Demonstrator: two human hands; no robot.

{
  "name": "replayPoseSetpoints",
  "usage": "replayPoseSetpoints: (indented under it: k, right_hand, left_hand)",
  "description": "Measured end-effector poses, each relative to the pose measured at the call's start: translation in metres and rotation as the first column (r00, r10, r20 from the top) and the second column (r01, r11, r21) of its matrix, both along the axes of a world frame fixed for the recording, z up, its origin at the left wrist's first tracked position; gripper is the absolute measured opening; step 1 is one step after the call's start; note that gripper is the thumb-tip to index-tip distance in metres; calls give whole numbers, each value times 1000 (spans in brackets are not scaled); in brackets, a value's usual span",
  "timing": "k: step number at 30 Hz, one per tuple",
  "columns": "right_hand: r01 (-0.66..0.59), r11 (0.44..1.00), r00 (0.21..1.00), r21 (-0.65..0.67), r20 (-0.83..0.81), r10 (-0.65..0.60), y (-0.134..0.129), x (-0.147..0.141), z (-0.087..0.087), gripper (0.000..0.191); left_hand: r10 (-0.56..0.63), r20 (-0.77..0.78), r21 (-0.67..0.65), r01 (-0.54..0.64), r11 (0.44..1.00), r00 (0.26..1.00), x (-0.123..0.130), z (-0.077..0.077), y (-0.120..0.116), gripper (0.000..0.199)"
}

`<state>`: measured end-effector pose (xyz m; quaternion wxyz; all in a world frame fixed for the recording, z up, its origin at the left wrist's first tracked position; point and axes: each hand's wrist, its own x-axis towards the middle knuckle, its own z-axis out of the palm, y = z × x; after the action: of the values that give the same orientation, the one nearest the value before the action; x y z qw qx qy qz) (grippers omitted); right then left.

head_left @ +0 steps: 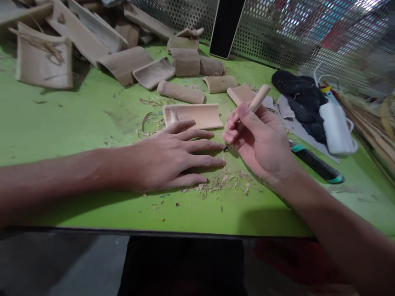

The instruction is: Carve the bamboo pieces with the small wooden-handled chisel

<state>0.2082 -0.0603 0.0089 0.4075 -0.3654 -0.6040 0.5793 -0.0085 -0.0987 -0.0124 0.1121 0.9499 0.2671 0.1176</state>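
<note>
My left hand lies palm down with its fingers spread, low over the green tabletop. Whatever is beneath the palm is hidden. In my right hand a wooden-handled carving tool is gripped like a pen. Its small dark tip points down beside my left middle fingertip. Just beyond the left fingers rests a curved bamboo piece, hollow side up. Thin shavings are scattered in front of both hands.
Many split bamboo pieces are heaped at the back left. To the right lie a utility knife, a black cloth-like item and a white plastic object. A perforated metal screen borders the back, with a dark upright panel against it.
</note>
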Motion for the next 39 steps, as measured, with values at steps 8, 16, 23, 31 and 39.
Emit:
replayPoseSetpoints:
  k: [8,16,23,31,39]
  right_hand:
    - [67,996,982,-59,-175,-77,-6,-3,0,24]
    - [63,998,975,8,-216,-60,-8,-6,-4,27]
    - [53,997,976,60,-215,-39,-13,-6,-4,19]
    - [33,994,980,102,-198,-12,-14,-7,-3,19]
    - [7,991,989,134,-149,13,-15,-5,0,22]
  left_hand:
    - [12,1,-3,-12,1000,1000,0,-1,-1,48]
    - [9,-10,-4,-9,1000,1000,0,-1,-2,47]
    - [-2,24,-8,2,1000,1000,0,-2,0,46]
    - [-7,31,-3,7,1000,999,-1,-3,0,45]
    - [-9,18,9,9,1000,1000,-1,-4,0,46]
